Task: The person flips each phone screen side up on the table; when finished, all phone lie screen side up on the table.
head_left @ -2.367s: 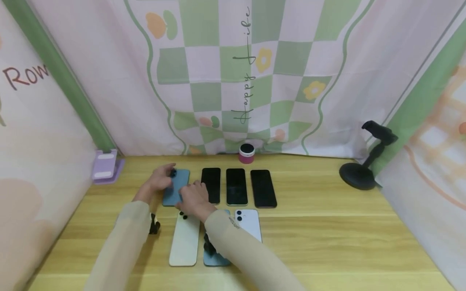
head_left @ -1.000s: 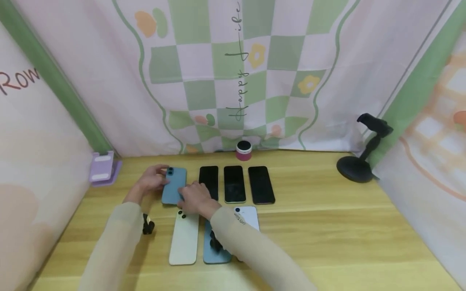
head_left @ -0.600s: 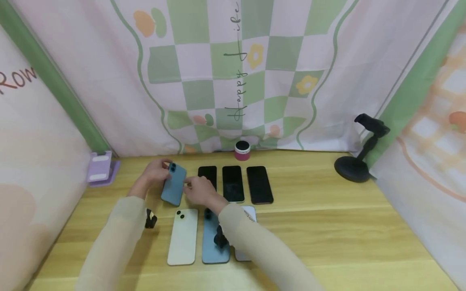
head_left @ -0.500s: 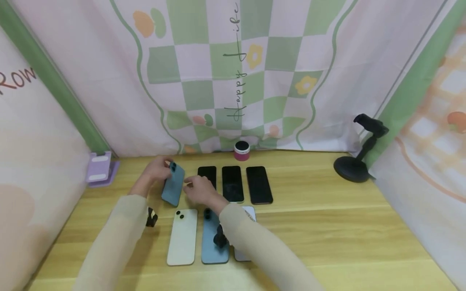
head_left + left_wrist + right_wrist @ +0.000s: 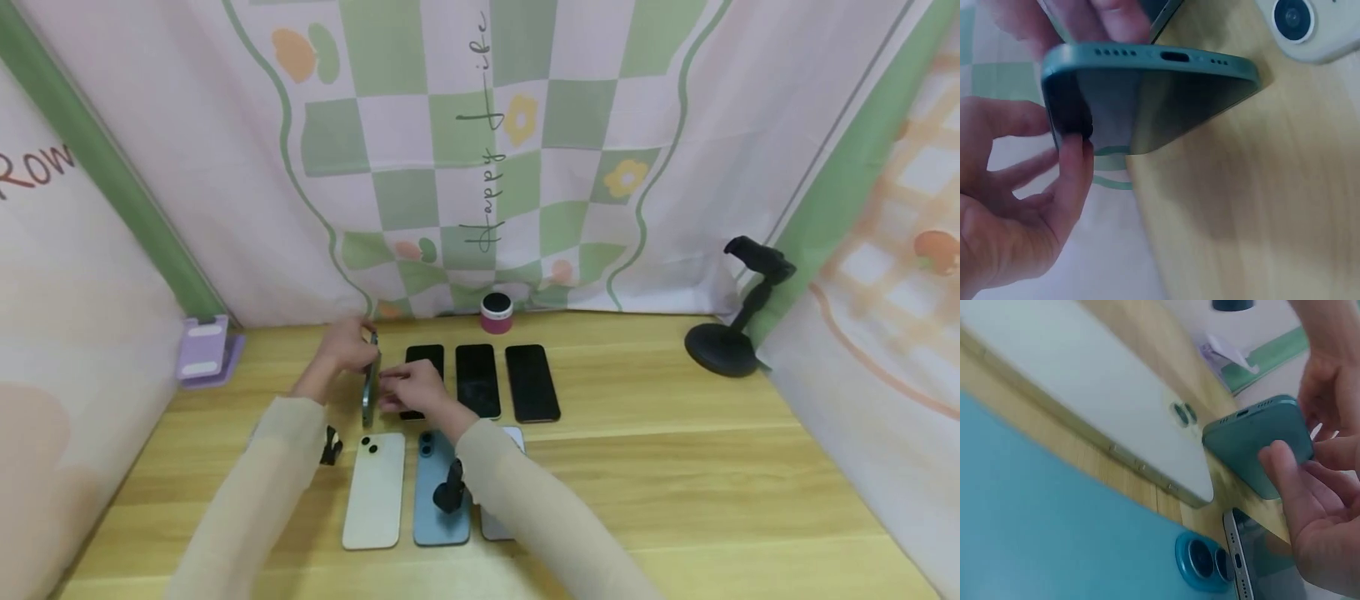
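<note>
My left hand (image 5: 345, 346) grips a blue-teal smartphone (image 5: 370, 382) by its far end, and the phone stands tilted on its long edge. In the left wrist view the thumb lies on the dark screen (image 5: 1166, 103). Close to the phone's back is my right hand (image 5: 416, 389), with loosely bent fingers; in the right wrist view its thumb (image 5: 1285, 469) overlaps the blue back, and contact is hard to tell. Face up under the right hand lies a dark-screened phone (image 5: 426, 353). A cream phone (image 5: 373, 492) and another blue phone (image 5: 441, 521) lie camera side up nearer me.
Two more dark-screened phones, one in the middle (image 5: 477, 383) and one on the right (image 5: 532, 383), lie in the back row. A pale phone (image 5: 497, 527) is partly under my right sleeve. Behind stand a small pink speaker-like cylinder (image 5: 497, 315), a purple stand (image 5: 204, 352) and a black stand (image 5: 723, 348).
The blue phone lay flat with both hands at it. My left hand has lifted and turned it onto its edge, moving right. The right hand has drawn slightly away to the right.
</note>
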`<state>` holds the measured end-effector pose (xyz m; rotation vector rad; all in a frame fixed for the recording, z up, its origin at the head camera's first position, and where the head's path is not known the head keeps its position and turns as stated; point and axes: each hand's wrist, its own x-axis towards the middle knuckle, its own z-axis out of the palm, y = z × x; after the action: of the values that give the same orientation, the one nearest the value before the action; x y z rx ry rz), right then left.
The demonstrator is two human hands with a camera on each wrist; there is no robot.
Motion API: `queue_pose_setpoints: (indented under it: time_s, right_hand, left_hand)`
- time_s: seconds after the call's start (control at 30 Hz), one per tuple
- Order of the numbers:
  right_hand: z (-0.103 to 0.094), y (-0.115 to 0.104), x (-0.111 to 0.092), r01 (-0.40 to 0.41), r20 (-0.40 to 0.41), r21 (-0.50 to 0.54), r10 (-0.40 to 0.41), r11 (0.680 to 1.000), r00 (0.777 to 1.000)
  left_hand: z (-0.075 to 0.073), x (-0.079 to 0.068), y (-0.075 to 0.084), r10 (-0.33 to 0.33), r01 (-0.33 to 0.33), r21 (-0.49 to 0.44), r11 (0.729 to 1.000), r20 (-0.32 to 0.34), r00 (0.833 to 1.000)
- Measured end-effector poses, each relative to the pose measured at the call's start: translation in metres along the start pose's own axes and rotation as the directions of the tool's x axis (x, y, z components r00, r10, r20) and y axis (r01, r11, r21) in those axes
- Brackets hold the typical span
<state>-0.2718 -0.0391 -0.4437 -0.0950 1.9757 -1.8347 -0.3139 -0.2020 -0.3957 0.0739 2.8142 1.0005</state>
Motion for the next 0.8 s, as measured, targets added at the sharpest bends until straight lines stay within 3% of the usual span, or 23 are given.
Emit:
queue_pose_setpoints:
  time_s: [0.1, 0.23, 0.53, 0.8]
  right_hand:
    - [0.002, -0.001, 0.0, -0.042, -0.017, 0.102, 0.044, 0.994, 0.999]
    - [0.006, 0.0, -0.002, -0.05, -0.058, 0.134, 0.058, 0.99, 0.997]
    - [0.014, 0.0, -0.005, 0.02, -0.184, -0.004, -0.02, 1.0, 0.983]
    - [0.014, -0.004, -0.003, -0.03, -0.232, -0.155, -0.007, 0.987, 0.973]
  left_hand:
    - [0.003, 0.0, -0.003, 0.011, -0.011, -0.059, 0.998, 0.0, 1.0]
    - [0.007, 0.001, -0.006, 0.014, -0.015, -0.043, 0.999, -0.025, 1.0]
    - [0.011, 0.002, -0.005, -0.001, -0.001, -0.034, 0.999, -0.046, 0.999]
    - [0.018, 0.0, -0.011, -0.01, 0.006, -0.196, 0.981, -0.022, 1.0]
